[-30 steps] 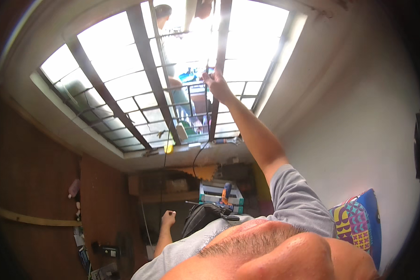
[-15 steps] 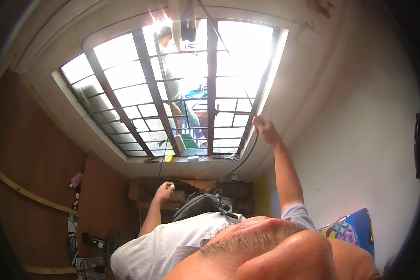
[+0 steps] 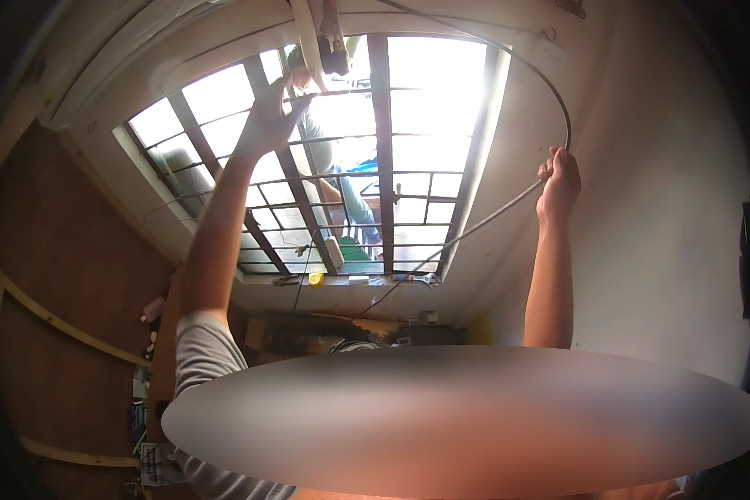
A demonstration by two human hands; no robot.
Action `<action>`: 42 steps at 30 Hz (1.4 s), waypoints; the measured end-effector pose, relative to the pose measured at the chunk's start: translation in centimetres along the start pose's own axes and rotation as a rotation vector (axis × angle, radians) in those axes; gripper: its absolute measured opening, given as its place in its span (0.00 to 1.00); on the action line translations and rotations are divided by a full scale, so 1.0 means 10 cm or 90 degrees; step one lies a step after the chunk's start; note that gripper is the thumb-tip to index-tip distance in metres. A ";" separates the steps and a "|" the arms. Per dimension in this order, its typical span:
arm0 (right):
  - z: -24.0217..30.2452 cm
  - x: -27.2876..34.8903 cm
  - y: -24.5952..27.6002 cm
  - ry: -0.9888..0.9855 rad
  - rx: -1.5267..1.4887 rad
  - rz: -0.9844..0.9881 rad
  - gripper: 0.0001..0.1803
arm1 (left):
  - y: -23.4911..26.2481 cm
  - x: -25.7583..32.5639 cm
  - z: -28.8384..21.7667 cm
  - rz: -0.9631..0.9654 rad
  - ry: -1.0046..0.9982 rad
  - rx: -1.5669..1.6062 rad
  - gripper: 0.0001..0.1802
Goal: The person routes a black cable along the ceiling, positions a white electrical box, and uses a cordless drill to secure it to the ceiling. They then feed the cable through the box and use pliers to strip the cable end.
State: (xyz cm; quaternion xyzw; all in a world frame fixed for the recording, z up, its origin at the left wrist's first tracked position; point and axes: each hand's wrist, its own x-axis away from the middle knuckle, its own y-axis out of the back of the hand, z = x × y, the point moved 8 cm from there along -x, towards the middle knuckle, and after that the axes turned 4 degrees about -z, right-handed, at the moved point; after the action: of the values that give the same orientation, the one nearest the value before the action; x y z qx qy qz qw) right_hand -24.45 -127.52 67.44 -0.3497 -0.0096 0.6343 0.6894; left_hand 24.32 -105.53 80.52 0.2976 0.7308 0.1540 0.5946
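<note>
Near the right edge of the window, my right hand [image 3: 561,177] is raised and closed round a dark cable [image 3: 500,215]. Above that fist the cable arcs up and left to the top of the view; below it, a length slants down toward the sill and the clutter under it. My left hand [image 3: 268,118] reaches high in front of the barred window [image 3: 381,150], fingers and thumb apart, with nothing seen in it. Just to its right hang a pale pipe-like piece [image 3: 307,37] and a dark block [image 3: 335,62], which I cannot make out further.
Along the window sill lie a yellow round item [image 3: 316,280], a small white box [image 3: 358,279] and a blue-handled wrench [image 3: 421,279]. Beyond the bars is another person [image 3: 360,207], partly hidden. A brown panel [image 3: 67,250] stands left, and a pale wall [image 3: 650,250] right.
My left hand has risen from low by the bag to high before the window, its fingers now spread. My right hand has moved up and right, bowing the cable outward.
</note>
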 end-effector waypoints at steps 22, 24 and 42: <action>1.92 -0.54 -0.49 0.166 -0.120 -0.034 0.10 | -0.20 -2.33 -1.25 -0.075 -0.363 -0.456 0.25; 2.08 -0.94 -0.44 0.160 -0.082 -0.062 0.10 | -0.21 -2.46 -1.30 -0.065 -0.357 -0.469 0.25; 2.19 -1.66 -1.18 0.170 0.106 0.047 0.12 | -1.12 -2.91 -2.53 -0.122 -0.492 -0.143 0.29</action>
State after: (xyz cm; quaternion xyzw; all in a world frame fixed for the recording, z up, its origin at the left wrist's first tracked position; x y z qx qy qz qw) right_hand -27.40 -131.25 96.93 -0.3727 0.1473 0.6057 0.6874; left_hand 0.56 -128.92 102.85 0.1972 0.4571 0.0536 0.8657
